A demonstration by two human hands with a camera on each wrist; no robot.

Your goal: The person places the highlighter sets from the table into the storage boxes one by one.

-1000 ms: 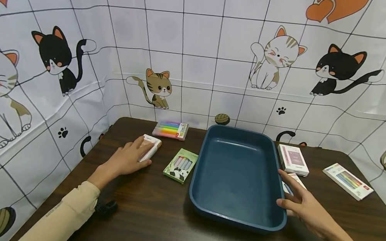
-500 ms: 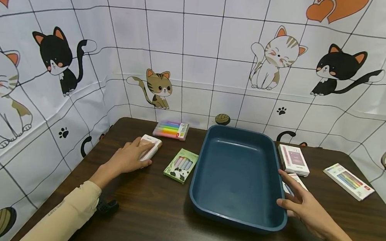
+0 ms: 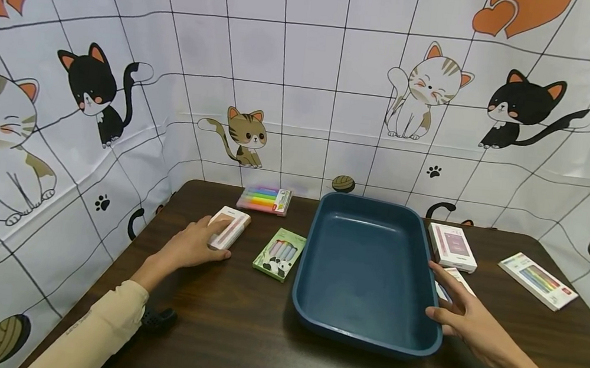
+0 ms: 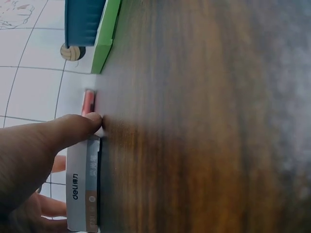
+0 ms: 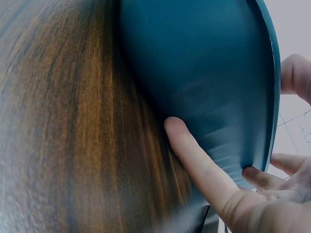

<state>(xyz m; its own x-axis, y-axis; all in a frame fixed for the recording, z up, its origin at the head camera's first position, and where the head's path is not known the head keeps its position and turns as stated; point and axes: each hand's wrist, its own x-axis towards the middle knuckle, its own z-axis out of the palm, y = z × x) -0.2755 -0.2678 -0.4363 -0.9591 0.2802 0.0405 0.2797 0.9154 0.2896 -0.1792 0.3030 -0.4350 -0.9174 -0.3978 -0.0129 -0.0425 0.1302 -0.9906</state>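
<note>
My left hand (image 3: pixel 190 248) lies at the near left end of a small white and brown deli box (image 3: pixel 234 225). Its fingers reach along the box's left side, while the thumb is off the near right corner. The left wrist view shows the box (image 4: pixel 75 179) between thumb and fingers, held loosely if at all. Across the table, my right hand (image 3: pixel 473 325) holds the right wall of a dark blue plastic bin (image 3: pixel 372 268). The thumb hooks over the rim; in the right wrist view, other fingers press the bin's outer wall (image 5: pixel 209 73).
A green panda pen box (image 3: pixel 279 255) lies left of the bin. Behind it is a clear case of rainbow pens (image 3: pixel 265 199). Right of the bin are a white and mauve box (image 3: pixel 451 246), a partly covered white box (image 3: pixel 459 278) and a flat coloured-pencil box (image 3: pixel 537 281).
My left hand has drawn back slightly from the deli box, so more of its top shows. The box stays where it was. My right hand keeps its place on the bin.
</note>
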